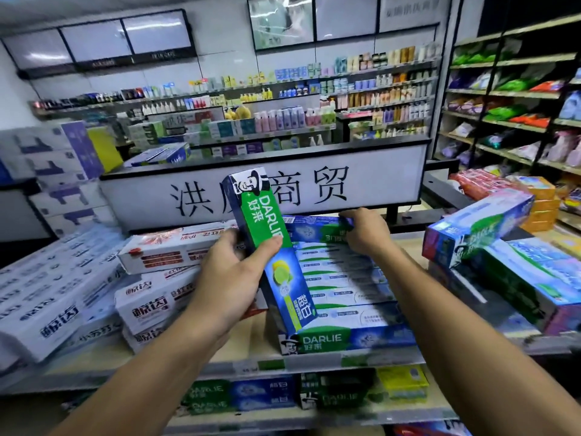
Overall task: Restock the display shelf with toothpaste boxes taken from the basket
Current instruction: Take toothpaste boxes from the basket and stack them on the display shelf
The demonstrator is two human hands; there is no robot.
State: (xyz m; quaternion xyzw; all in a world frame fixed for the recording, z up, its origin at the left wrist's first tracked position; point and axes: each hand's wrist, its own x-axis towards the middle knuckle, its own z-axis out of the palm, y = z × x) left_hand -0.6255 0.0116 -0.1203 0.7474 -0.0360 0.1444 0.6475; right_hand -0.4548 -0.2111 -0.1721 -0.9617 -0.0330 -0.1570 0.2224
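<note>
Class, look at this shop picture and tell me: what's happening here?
A person is stocking a shelf with toothpaste. The left hand grips a green box, held tilted above the shelf. The right hand grips the far end of the top box on a blue stack. White boxes lie piled to the left. No basket is in view.

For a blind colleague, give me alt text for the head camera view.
A person's left hand grips a green and blue Darlie toothpaste box nearly upright over a display shelf, while the right hand holds the far end of a row of matching boxes lying there. White toothpaste boxes sit to the left.
</note>
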